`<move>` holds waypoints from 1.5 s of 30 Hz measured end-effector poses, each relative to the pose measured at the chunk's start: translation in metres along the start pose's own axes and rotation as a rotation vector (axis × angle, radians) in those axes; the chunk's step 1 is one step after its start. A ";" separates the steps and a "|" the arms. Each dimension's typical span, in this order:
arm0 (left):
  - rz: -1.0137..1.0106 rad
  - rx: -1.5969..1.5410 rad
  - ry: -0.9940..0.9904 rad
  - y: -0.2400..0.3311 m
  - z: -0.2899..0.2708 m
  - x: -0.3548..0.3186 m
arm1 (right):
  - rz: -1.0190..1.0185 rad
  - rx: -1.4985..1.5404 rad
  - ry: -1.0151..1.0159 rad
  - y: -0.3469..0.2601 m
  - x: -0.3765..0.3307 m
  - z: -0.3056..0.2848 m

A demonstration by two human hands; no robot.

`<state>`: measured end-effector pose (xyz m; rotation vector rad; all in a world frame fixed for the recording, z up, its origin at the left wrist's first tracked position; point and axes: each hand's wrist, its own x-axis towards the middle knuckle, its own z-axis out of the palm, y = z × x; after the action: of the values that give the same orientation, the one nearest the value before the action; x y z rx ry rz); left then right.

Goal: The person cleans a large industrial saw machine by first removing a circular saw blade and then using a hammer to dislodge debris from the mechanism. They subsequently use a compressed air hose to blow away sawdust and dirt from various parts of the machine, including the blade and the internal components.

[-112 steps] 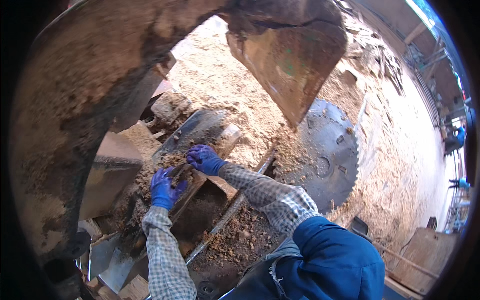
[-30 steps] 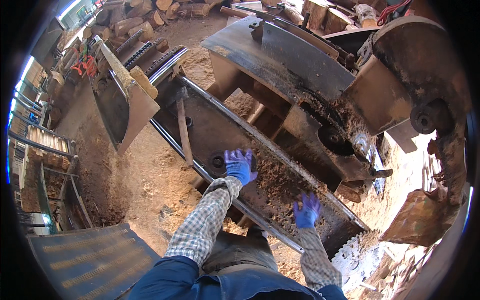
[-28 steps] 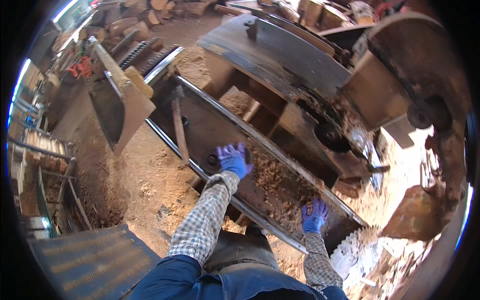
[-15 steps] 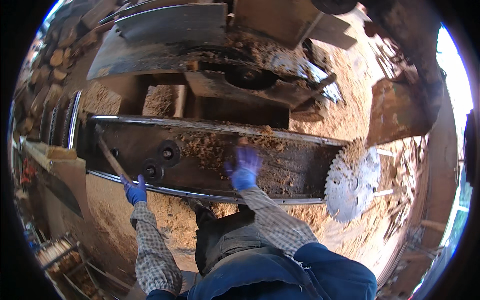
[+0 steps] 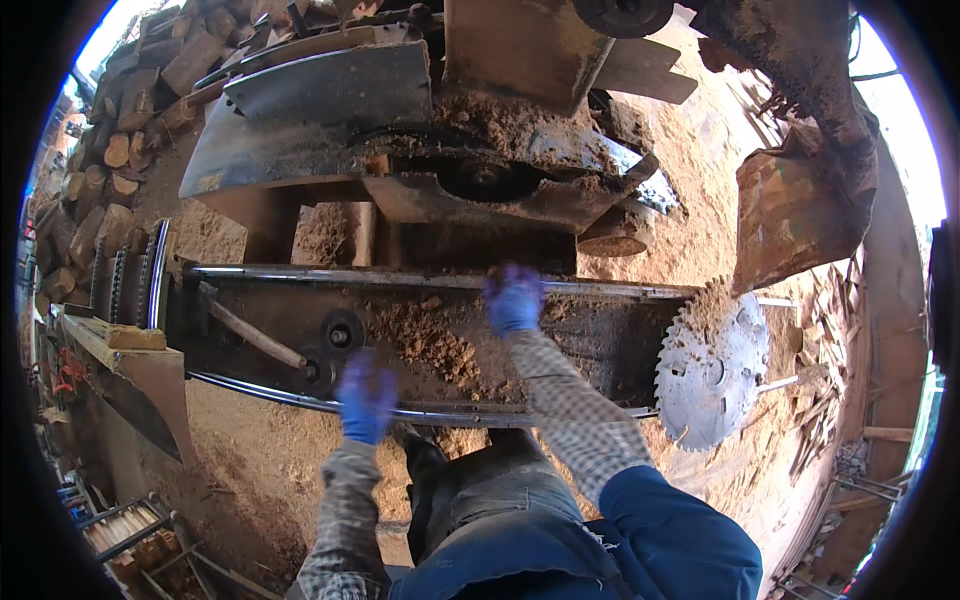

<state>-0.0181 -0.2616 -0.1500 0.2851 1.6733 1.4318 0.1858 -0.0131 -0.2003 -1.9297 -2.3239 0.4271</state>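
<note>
My left hand [image 5: 367, 400], in a blue-purple glove, is smeared by motion above the near metal rail [image 5: 290, 393]. Its fingers look stretched out and apart, with nothing seen in them. My right hand [image 5: 515, 300], gloved alike, is over the far rail [image 5: 400, 277]; its blurred fingertips hide whether it grips anything. Between the rails lies a dark machine bed [image 5: 500, 385] with a heap of sawdust [image 5: 430, 338]. A wooden-handled tool [image 5: 260, 337] rests on the bed's left part, its handle end by two round dark fittings [image 5: 342, 332].
A toothed circular saw blade [image 5: 708, 368] stands at the bed's right end. Rusty metal guards [image 5: 480, 190] rise beyond the far rail. A wooden block [image 5: 135, 338] sits on a ledge at left. Stacked logs [image 5: 117, 150] fill the far left; sawdust [image 5: 270, 450] covers the ground.
My left hand has let go of the wooden handle and moved right; the tool now lies on the bed. My right hand has moved from the sawdust to the far rail.
</note>
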 end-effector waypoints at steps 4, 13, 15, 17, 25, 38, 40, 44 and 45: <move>0.800 1.177 -0.048 -0.025 0.072 0.025 | -0.451 0.404 -0.064 -0.039 -0.016 -0.004; 0.850 1.116 0.353 -0.062 0.101 0.104 | -0.142 0.008 0.426 0.124 -0.067 -0.007; 0.823 1.152 0.190 -0.061 0.124 0.086 | -0.262 0.122 0.397 0.084 -0.070 0.013; 0.769 0.946 0.032 -0.104 0.128 0.077 | -0.367 0.358 0.287 0.035 -0.075 0.030; 0.611 1.030 -0.084 -0.132 0.071 -0.028 | -0.449 0.876 -0.160 0.005 -0.182 0.053; -0.219 -0.394 0.039 -0.033 -0.067 -0.094 | -0.853 0.932 -0.083 -0.117 -0.155 -0.107; -0.125 -0.833 0.148 -0.027 -0.072 -0.095 | -0.896 1.195 -0.048 -0.170 -0.174 -0.131; 0.244 -0.929 -0.023 0.014 -0.027 -0.097 | -1.114 0.547 -0.355 -0.223 -0.219 -0.015; 0.195 -0.990 -0.218 0.017 -0.046 -0.112 | -1.028 0.829 -0.467 -0.227 -0.212 -0.026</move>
<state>0.0072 -0.3624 -0.0859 0.0319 0.6317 2.0981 0.0188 -0.2528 -0.0914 -0.2144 -2.3680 1.4462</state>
